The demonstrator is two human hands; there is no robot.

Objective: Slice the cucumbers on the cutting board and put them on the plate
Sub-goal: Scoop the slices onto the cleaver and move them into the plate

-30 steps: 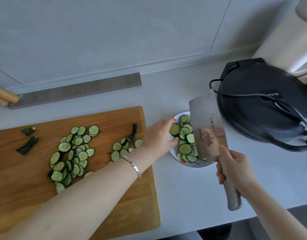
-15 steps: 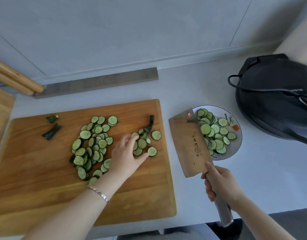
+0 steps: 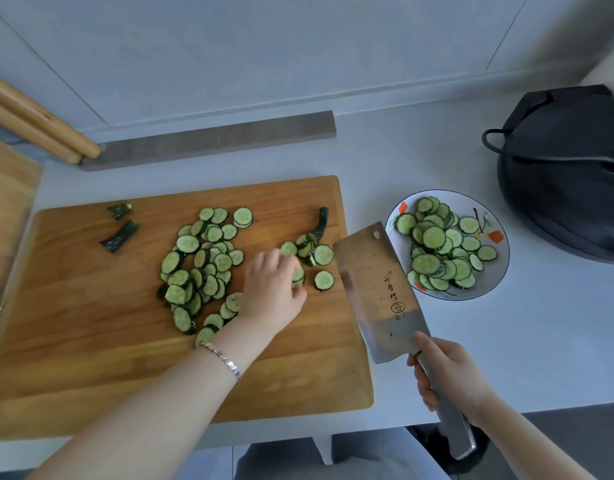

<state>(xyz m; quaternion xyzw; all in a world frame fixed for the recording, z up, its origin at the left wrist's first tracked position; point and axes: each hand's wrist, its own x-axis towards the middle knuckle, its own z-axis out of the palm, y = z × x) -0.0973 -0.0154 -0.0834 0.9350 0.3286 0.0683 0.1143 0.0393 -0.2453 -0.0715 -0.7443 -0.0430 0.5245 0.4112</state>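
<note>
Fisted on the cleaver (image 3: 378,289) handle with the right hand (image 3: 447,375); curled over cucumber slices (image 3: 298,273) with the left hand (image 3: 272,289), hold unclear through blur. Likely light, wet, slippery: best pinched by the rims.

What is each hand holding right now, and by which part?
The right hand grips the cleaver by its handle, just behind the blade. The left hand pinches a few cucumber slices on the cutting board.
</note>
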